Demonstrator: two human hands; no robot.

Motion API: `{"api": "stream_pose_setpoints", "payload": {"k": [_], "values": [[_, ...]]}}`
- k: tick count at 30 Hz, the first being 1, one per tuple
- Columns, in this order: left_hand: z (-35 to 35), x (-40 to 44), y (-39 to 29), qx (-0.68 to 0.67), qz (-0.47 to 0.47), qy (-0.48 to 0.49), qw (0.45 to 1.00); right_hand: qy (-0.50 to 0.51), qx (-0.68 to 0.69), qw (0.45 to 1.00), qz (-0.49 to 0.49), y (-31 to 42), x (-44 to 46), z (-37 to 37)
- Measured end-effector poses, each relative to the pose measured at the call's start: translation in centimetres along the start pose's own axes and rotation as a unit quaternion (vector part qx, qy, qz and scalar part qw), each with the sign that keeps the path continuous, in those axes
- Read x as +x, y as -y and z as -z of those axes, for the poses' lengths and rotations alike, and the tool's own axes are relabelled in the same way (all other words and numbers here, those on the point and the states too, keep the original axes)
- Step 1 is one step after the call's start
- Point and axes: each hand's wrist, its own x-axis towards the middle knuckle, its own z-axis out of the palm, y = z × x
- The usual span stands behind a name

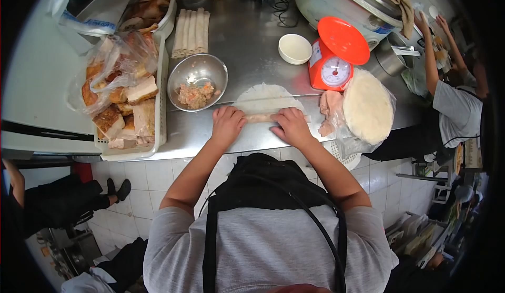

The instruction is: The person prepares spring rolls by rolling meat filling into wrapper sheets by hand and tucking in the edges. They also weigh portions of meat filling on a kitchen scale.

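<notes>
A round, thin white wrapper (265, 93) lies on the steel counter, its near edge rolled into a filled spring roll (260, 118). My left hand (228, 124) is curled over the roll's left end. Over the right part my right hand (291, 125) presses down, fingers bent around it. Just beyond my left hand stands a metal bowl (197, 77) with pinkish minced filling (195, 95) in it. Several finished rolls (190, 31) lie side by side behind the bowl. To the right sits a stack of round wrappers (369, 106) on plastic.
A white basket (162, 109) of roasted meat pieces (126, 106) stands at left. On the right are a red scale (330, 71), a small white bowl (295, 49), a pink cloth-like piece (330, 111) and a large lidded pot (336, 6). A co-worker (457, 109) stands far right.
</notes>
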Motion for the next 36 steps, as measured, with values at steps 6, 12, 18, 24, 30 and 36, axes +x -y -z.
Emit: {"api": "stream_pose_setpoints", "payload": {"k": [6, 12, 18, 24, 30, 36], "values": [[-0.1, 1.2, -1.1, 0.017, -0.014, -0.009, 1.000, 0.028, -0.002, 0.999, -0.038, -1.1, 0.9, -1.1], [-1.8, 2.1, -2.5, -0.047, -0.031, 0.045, 0.997, 0.074, 0.006, 0.996, -0.045, -1.7, 1.8, -1.1], [-2.3, 2.1, -1.6, -0.052, -0.023, 0.061, 0.996, 0.042, -0.017, 0.999, -0.018, 0.8, 3.5, -3.0], [-0.5, 1.1, -1.3, -0.015, 0.012, 0.052, 0.998, 0.035, -0.044, 0.997, -0.057, -2.2, 0.1, -0.5], [0.3, 0.2, 0.2, -0.005, 0.043, 0.025, 0.999, 0.002, -0.023, 0.993, -0.120, -5.5, -2.6, 1.1], [-0.3, 0.3, 1.2, -0.011, 0.040, -0.034, 0.999, 0.049, 0.036, 0.979, -0.196, -6.3, -0.9, 2.1]]}}
